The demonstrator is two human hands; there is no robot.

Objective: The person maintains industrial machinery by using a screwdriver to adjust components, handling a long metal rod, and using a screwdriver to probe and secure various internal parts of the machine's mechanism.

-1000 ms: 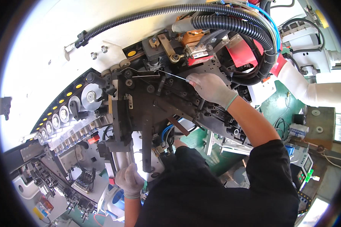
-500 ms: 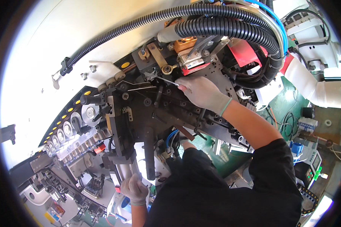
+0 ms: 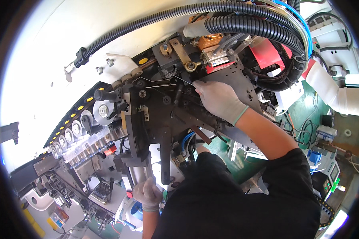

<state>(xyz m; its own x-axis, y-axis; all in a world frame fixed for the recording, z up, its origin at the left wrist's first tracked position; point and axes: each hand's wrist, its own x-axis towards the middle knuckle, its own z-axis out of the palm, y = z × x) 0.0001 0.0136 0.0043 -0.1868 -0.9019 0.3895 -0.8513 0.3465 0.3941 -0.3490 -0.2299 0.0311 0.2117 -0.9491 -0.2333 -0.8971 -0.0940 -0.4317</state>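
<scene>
In my gloved right hand [image 3: 219, 99] is a thin metal rod [image 3: 181, 77], pinched between thumb and fingers. It points up and left, its far end against a dark block [image 3: 170, 61] on the machine, just left of a brass-coloured rod-end joint [image 3: 191, 66]. What the tip touches is too small to make out. The dark machine plate [image 3: 155, 107] lies below the rod. Lower left, my gloved left hand [image 3: 148, 194] is closed at the lower end of a silver cylinder [image 3: 139, 175]. Its fingers partly hide what they grip.
Black corrugated hoses [image 3: 247, 26] arch over the far side. Silver rollers [image 3: 103, 111] line the left beside a white panel [image 3: 36, 87]. A red guard [image 3: 269, 53] stands at the right. Cables [image 3: 307, 129] lie on the green floor, near a control box [image 3: 329, 177].
The whole view has shifted, so the machine sits farther right and slightly higher. Relative to the machine, my right hand and the rod have moved a little left. My left hand stays by the cylinder.
</scene>
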